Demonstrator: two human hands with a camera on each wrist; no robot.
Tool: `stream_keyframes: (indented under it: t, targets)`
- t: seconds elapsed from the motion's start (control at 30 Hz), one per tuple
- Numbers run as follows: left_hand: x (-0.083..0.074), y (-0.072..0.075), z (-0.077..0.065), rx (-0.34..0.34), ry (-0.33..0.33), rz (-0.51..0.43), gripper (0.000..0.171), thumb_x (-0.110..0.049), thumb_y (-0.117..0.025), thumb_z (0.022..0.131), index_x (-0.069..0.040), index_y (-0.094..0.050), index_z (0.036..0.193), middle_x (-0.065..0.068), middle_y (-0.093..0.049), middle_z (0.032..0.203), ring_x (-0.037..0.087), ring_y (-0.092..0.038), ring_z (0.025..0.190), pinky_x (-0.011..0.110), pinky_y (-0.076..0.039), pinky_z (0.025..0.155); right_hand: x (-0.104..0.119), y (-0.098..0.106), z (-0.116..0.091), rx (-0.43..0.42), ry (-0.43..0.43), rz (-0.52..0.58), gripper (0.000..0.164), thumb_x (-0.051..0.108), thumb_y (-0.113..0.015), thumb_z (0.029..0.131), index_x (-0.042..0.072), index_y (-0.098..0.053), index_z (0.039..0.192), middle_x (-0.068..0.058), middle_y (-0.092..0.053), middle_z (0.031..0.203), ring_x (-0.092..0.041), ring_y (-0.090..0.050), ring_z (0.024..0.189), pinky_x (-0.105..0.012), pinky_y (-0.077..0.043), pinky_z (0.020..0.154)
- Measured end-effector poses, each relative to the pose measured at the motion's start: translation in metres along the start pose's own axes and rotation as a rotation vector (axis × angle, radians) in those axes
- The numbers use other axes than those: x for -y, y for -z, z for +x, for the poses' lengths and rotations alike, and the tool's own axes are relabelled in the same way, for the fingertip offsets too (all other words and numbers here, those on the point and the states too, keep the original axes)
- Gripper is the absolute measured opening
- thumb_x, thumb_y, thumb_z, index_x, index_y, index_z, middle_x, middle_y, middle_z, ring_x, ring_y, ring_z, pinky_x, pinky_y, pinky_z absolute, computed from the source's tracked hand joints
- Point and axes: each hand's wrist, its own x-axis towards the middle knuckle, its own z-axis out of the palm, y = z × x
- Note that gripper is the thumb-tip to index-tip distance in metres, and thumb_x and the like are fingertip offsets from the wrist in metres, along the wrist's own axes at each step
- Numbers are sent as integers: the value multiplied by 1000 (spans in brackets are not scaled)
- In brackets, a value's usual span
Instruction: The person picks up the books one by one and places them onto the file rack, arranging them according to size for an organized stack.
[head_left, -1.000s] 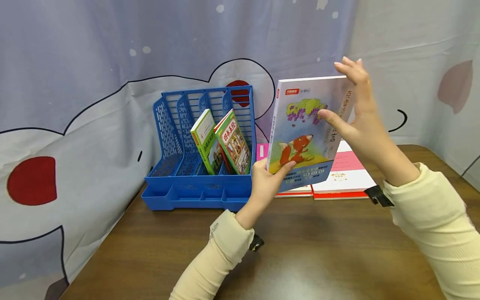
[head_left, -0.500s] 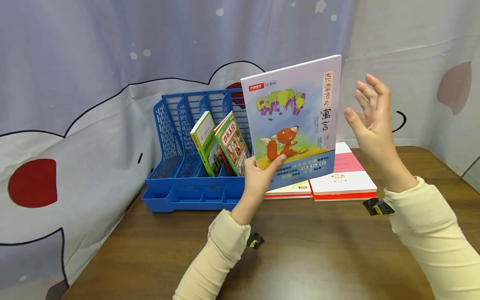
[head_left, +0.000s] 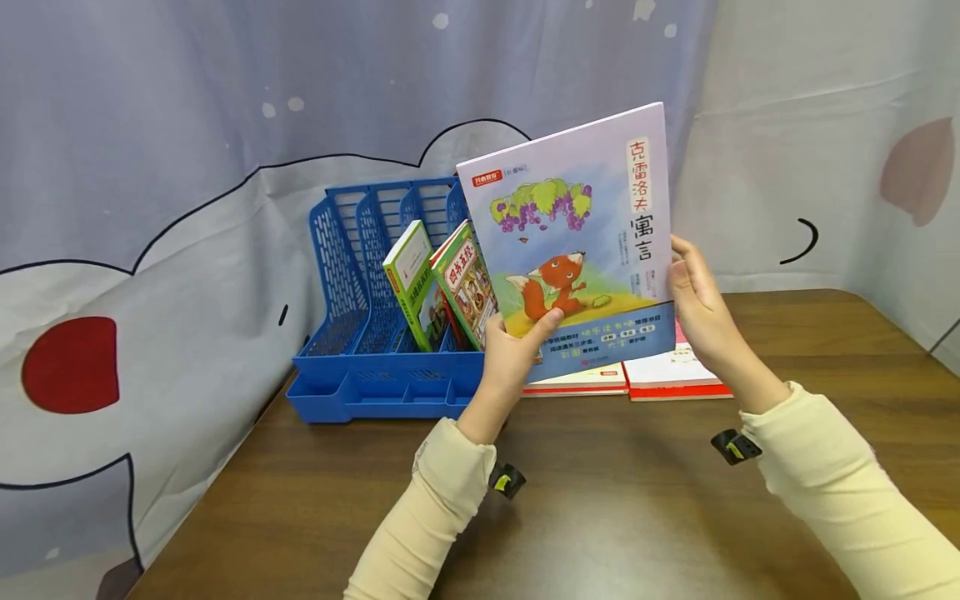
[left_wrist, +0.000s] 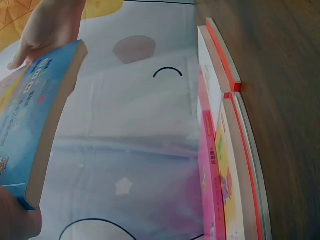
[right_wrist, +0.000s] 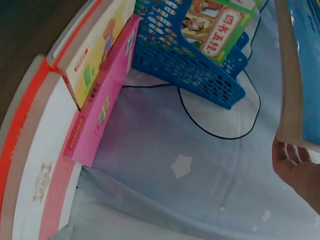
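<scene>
Head view shows left hand (head_left: 508,354) gripping a book (head_left: 566,242) at its seven o'clock, right hand (head_left: 699,307) pinching at four, rack (head_left: 375,367) toward nine.

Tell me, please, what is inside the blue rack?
At least two books lean inside the blue rack. In the head view, the held fox book hides its right end, so anything there is covered.

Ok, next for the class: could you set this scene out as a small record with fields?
left hand: grips fox book, thumb on cover
right hand: holds its right edge
rack: blue, two tilted books in view inside
right of rack: flat books, partly hidden
surface: wooden table
</scene>
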Motion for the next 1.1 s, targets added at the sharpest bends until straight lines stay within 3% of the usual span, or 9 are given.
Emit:
stream_keyframes:
  t: [0.2,0.37,0.53,0.87,1.1]
  targets:
    - [2,0,1,7,26,-45,36,-21,-73,83,-1,-64,111,-7,-66,82,7,-52,60,20,-43,48,-6,-7,-9,-36,-10,15,38,45,-29,98,29,-46,128,12,-59,107,-6,-57,89,-22,-46,70]
    - [4,3,1,27,44,-37,38,-22,-73,83,-2,-63,112,-6,-67,85,7,-54,64,20,-45,50,-12,-14,-11,-57,5,66,25,30,-40,100,25,-51,122,14,-67,95,-3,-65,75,-21,-54,63]
    - [3,5,2,49,61,-21,33,-17,-71,84,-2,-63,112,-1,-67,88,8,-53,66,20,-46,54,-15,-18,-11,-79,27,104,20,20,-46,99,21,-52,118,13,-68,90,-2,-67,73,-21,-56,61]
    - [4,3,2,59,130,-18,28,-15,-70,85,-3,-63,109,14,-72,96,6,-67,74,25,-55,71,-11,-26,-15,-169,41,132,17,15,-44,99,23,-52,112,14,-68,92,-1,-66,73,-18,-55,64]
    - [4,5,2,86,142,-33,38,-26,-74,82,-3,-63,110,6,-72,92,7,-66,75,25,-55,72,-6,-26,-16,-180,26,136,20,14,-45,99,25,-53,112,14,-68,92,-2,-66,74,-18,-55,66]
